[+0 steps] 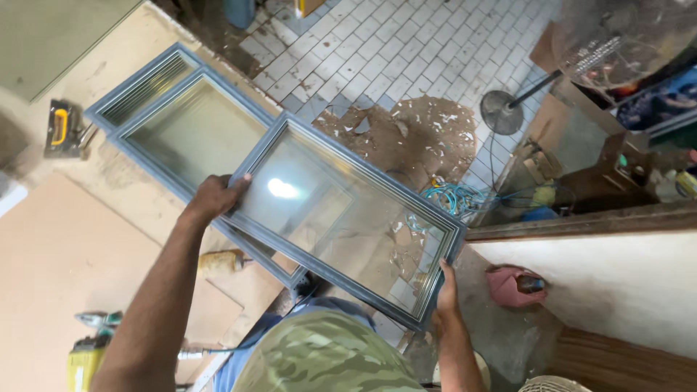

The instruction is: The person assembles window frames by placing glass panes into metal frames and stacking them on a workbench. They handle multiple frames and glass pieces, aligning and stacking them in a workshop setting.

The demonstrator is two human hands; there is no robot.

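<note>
Left hand [215,196] closed over upper-left edge of grey glazed sash [341,218], held above larger window frame [181,123] lying on workbench [43,239]. Right hand [444,290] grips lower-right corner, fingers probably wrapped beneath. Step: carrying sash. Next calls for level, two-handed support.

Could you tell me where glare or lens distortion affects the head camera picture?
Head view: a bright white glare spot sits on the glass of the framed pane near the left hand; the wide lens bends the edges, and the fan at top right looks soft and washed out.
</note>
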